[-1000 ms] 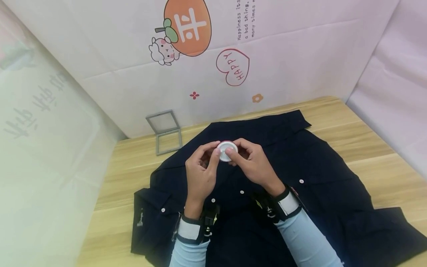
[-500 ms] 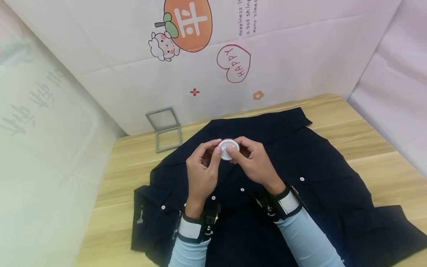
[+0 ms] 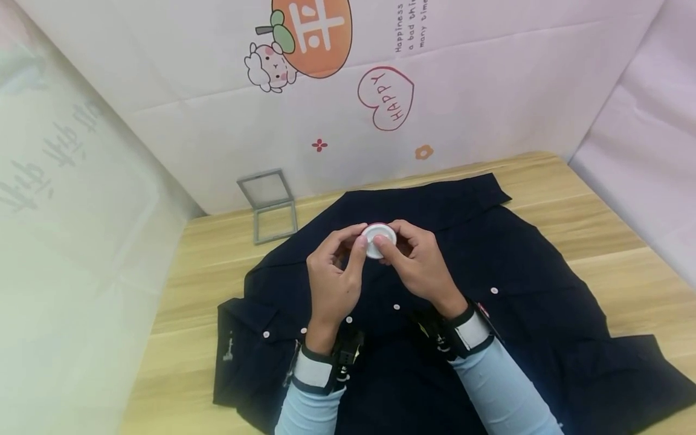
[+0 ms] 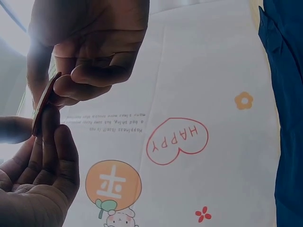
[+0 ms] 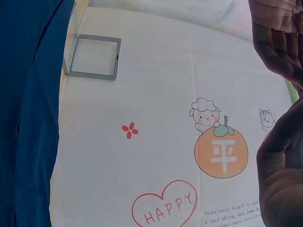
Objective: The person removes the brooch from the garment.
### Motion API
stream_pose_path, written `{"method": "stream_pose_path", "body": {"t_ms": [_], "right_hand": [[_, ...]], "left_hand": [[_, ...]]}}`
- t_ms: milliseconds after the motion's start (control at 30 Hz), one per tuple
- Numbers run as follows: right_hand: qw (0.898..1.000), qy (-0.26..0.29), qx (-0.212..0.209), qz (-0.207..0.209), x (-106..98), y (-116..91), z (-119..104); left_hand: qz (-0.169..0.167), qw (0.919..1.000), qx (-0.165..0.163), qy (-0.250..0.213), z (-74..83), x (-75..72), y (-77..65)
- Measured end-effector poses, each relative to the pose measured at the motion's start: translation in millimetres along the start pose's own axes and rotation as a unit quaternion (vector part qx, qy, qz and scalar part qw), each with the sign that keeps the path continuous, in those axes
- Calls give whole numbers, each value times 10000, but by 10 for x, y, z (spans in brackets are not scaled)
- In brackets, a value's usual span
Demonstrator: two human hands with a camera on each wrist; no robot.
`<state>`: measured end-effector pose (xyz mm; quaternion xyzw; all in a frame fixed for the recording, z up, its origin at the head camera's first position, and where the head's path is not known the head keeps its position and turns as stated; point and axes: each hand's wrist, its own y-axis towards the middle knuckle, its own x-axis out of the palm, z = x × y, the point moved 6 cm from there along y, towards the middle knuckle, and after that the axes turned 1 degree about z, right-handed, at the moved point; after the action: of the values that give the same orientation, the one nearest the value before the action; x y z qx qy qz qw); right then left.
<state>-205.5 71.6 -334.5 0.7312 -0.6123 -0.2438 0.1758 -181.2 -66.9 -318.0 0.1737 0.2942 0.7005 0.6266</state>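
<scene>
Nearest the viewer, two pale blue sleeves (image 3: 492,393) with wrist straps run up over a dark navy shirt (image 3: 533,302) spread flat on a wooden table (image 3: 614,241); small white buttons (image 3: 396,307) dot its front. Just above the middle of the shirt, both hands meet around a small white round disc (image 3: 379,239), held clear of the cloth. The left hand (image 3: 333,284) has its fingers curled, thumb and forefinger pinching the disc's left edge; the right hand (image 3: 417,266) curls too, its thumb pressed on the disc's face and its fingers behind. From the left wrist the disc (image 4: 45,101) shows edge-on, clamped between fingertips of both hands.

Against the frames of a second ago, little has shifted — the disc and hands sit a touch higher and farther over the shirt, the grip the same. I judge this to be fine fingering of the disc, not a move of the shirt, which lies as it did.

Beyond the shirt's far left corner, a grey square frame (image 3: 269,205) leans at the foot of a white backdrop (image 3: 489,90) printed with a HAPPY heart (image 3: 387,98) and an orange cartoon fruit (image 3: 315,33).
</scene>
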Motion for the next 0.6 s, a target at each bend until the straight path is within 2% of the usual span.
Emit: {"method": "stream_pose_path", "body": {"t_ms": [600], "right_hand": [[9995,-128,-202,224,25,1,-16]], "left_hand": [[47,10000,31,-47,5,-8,2]]}}
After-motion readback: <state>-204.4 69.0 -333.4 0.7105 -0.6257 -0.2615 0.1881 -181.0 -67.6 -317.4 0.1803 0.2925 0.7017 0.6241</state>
